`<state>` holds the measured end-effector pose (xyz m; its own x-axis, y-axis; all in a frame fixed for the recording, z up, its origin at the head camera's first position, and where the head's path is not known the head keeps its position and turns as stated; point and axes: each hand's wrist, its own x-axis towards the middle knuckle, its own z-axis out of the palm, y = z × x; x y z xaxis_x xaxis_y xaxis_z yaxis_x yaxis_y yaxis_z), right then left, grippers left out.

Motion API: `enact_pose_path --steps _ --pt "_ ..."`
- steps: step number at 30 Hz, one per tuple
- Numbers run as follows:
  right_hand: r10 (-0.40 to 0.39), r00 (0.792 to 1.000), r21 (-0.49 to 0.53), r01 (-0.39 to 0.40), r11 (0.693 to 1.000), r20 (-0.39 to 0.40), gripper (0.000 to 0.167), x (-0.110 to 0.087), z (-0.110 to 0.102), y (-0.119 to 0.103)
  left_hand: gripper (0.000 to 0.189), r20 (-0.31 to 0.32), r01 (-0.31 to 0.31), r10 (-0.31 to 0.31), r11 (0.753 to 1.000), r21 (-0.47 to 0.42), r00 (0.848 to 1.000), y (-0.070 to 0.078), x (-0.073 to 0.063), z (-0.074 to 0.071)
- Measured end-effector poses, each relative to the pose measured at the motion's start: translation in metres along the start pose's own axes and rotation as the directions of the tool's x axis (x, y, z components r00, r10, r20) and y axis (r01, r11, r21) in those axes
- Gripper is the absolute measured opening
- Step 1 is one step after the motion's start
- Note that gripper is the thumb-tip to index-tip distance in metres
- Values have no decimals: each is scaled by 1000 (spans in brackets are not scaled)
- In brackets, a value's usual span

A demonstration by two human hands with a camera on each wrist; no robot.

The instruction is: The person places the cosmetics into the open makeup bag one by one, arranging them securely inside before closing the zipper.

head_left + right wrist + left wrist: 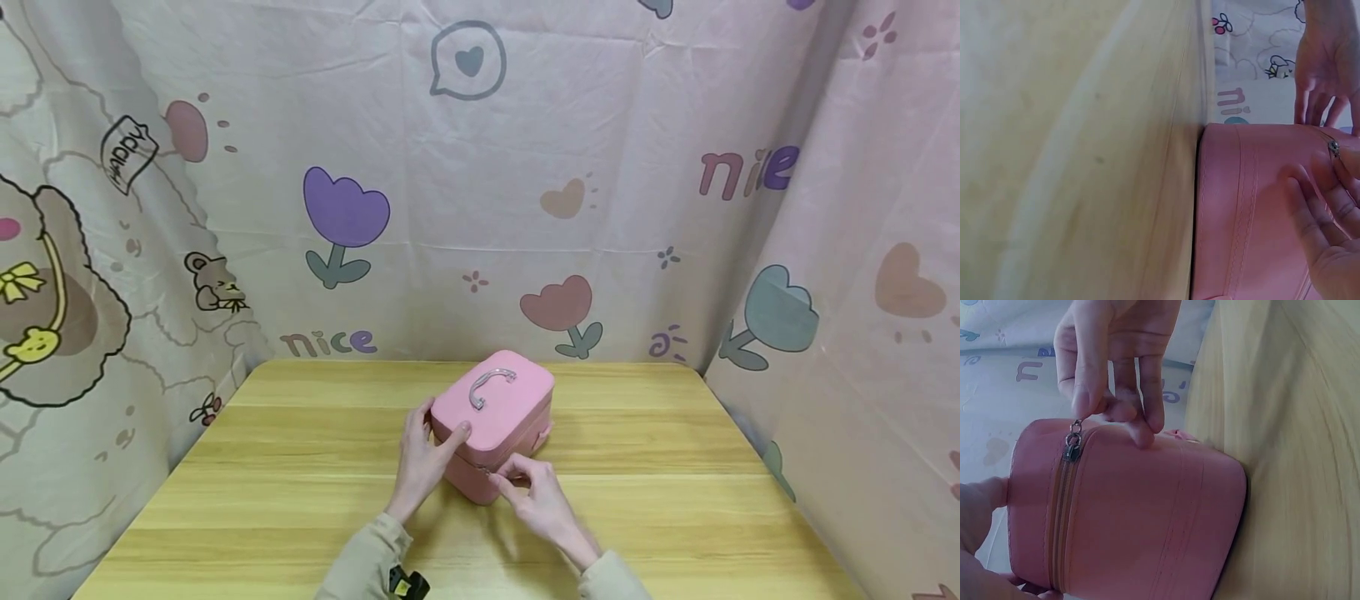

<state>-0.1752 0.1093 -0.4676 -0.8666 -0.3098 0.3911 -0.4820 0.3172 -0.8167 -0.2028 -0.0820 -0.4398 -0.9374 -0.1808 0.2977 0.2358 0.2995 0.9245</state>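
Note:
A pink zippered cosmetic case (517, 404) stands closed on the wooden table, a silvery handle (491, 373) on its lid. My left hand (422, 462) grips the lid's near left corner, thumb on top and fingers down the side. At the near corner, my right hand (540, 504) pinches the zipper pull between thumb and index finger. In the left wrist view the zipper slider (1072, 452) sits on the zipper track (1060, 519), its small ring chain stretched up to those fingertips. The right hand's other fingers (1310, 219) curl close by the case's side wall.
The wooden table (300, 467) reaches back to a printed curtain (465, 167) with flowers and lettering. More patterned cloth hangs at the left and right sides. A small black object (408, 583) shows beside the left sleeve.

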Motion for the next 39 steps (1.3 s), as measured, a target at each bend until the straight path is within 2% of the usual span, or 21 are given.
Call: enact_pose_path --steps 9,17,23,29,35,39 --pt "-122 993 -99 121 988 -5 9 0 -2 3 79 36 0 1 999 -46 999 -2 5 -3" --pt "-231 973 -144 227 963 -13 12 1 -5 7 80 48 -11 13 998 -55 999 -2 6 -3" --pt "-267 964 -141 263 955 -14 13 -1 -12 11 81 73 13 -7 997 -82 997 -1 7 -4" --pt "-215 975 -156 205 966 -51 13 -1 -24 15 80 110 14 -1 993 -113 994 -1 9 -7" --pt "-118 990 -136 107 985 -75 12 1 -34 16 78 162 17 3 992 -126 987 -2 14 -11" --pt "-58 992 -118 44 992 -116 13 2 -38 18 78 210 22 3 993 -116 978 -5 18 -13"
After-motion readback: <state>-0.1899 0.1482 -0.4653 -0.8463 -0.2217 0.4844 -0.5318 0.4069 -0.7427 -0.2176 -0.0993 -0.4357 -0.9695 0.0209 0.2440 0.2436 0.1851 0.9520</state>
